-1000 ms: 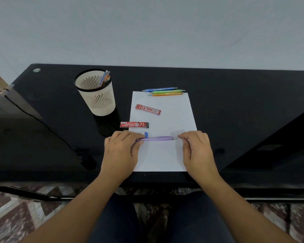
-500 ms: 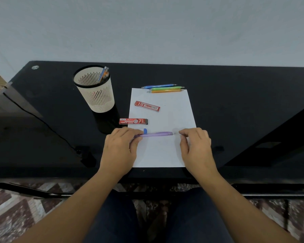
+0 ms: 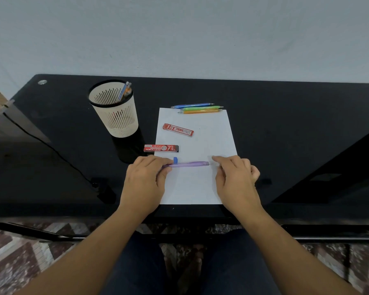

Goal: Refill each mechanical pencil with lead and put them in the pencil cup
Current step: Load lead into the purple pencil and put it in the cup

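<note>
A purple mechanical pencil [image 3: 190,164] lies level over the white paper sheet [image 3: 195,184]. My left hand [image 3: 145,182] grips its left end. My right hand [image 3: 235,179] pinches something small and pale at the pencil's right tip; what it is I cannot tell. A small blue cap [image 3: 175,160] sits just above the pencil. Two red lead cases lie nearby, one [image 3: 178,129] on the sheet and one [image 3: 161,148] across its left edge. Blue [image 3: 192,105], green [image 3: 200,108] and orange [image 3: 200,111] pencils lie at the sheet's far edge. The slotted white pencil cup [image 3: 115,112] holds a few pencils.
The black glass desk [image 3: 285,135] runs to a pale wall behind. A dark cable [image 3: 51,147] crosses its left side to a black clip near the front edge. Patterned floor tiles and my dark trousers show below the desk.
My right hand has shifted slightly right of the pencil's tip, with a small pale piece now between its fingers. The left hand keeps its grip on the purple pencil.
</note>
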{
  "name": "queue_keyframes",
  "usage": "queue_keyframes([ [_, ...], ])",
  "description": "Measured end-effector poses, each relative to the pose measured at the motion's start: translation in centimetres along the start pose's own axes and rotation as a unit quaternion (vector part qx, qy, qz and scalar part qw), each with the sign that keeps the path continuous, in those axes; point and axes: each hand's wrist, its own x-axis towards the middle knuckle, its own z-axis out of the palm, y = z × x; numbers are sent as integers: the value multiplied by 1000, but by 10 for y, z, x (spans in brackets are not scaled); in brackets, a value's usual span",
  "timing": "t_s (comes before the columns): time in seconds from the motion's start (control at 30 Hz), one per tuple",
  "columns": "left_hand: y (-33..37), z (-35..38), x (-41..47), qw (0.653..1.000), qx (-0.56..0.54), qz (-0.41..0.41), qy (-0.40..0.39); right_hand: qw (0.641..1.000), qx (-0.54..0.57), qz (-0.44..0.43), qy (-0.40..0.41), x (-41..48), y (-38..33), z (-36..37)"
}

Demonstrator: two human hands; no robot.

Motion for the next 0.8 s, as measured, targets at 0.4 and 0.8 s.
queue_keyframes([
  [0.4,-1,1,0,1000,-1,6,5,996,76,52,-17,-4,-3,-3],
  [0.8,-1,1,0,1000,-6,9,9,996,77,21,-36,-2,-1,-1],
])
